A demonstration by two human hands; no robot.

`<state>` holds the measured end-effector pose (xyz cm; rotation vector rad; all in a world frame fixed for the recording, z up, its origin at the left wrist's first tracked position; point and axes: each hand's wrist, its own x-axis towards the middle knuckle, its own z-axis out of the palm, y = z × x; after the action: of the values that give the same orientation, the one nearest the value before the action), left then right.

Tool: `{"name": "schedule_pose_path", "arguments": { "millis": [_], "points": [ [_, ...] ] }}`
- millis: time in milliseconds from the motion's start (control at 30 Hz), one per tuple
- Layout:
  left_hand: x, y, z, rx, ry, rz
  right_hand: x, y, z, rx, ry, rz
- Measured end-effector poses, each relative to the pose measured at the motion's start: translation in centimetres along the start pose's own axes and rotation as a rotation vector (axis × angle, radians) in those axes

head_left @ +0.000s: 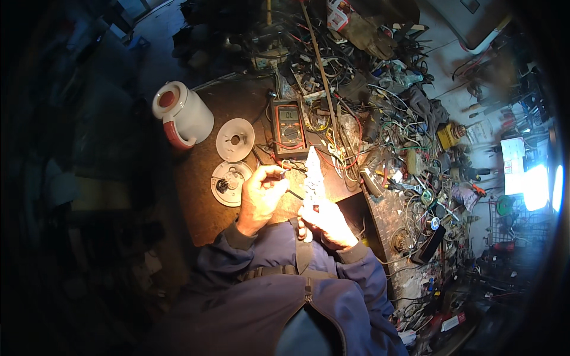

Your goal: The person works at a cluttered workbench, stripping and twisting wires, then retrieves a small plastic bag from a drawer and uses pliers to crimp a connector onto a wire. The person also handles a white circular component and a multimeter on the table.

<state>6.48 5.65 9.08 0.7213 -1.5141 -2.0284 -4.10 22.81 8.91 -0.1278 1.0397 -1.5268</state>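
Observation:
My left hand [260, 199] is closed in a pinch at chest height above the wooden bench. A small item shows at its fingertips, perhaps a wire end, but it is too small to name. Close beside it, my right hand [328, 222] grips a pair of pliers [313, 178], jaws pointing away from me. Glare washes out the pliers' detail, and one handle end sticks out below the fingers. Two round white plastic parts, one with a central hole [243, 140] and one with a black fitting [240, 176], lie left of my left hand.
A white jug kettle [199, 121] with a red handle stands at the back left. Beyond my hands lies a multimeter [289, 126] with its leads. Tangled wires, tools and scraps [386, 142] heap up along the right. An open drawer-like gap [358, 216] sits beside my right hand.

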Motion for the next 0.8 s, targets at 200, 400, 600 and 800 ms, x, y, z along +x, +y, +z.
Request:
{"name": "schedule_pose_path", "arguments": {
  "millis": [200, 400, 600, 800],
  "points": [
    [-1.1, -0.1, 0.3, -0.056, -0.081, -0.124, -0.9, 0.4, 1.5, 0.186, -0.145, 0.099],
    [-1.6, 0.2, 0.6, -0.189, -0.123, -0.174, -0.7, 0.4, 1.7, 0.199, -0.226, 0.109],
    [-0.1, 1.3, 1.8, -0.290, -0.166, -0.206, 0.2, -1.8, 0.6, 0.151, -0.323, 0.151],
    [0.2, 1.3, 3.1, -0.256, -0.147, -0.236, 1.7, -3.0, -0.9, 0.433, -0.444, 0.107]
  ]
}}
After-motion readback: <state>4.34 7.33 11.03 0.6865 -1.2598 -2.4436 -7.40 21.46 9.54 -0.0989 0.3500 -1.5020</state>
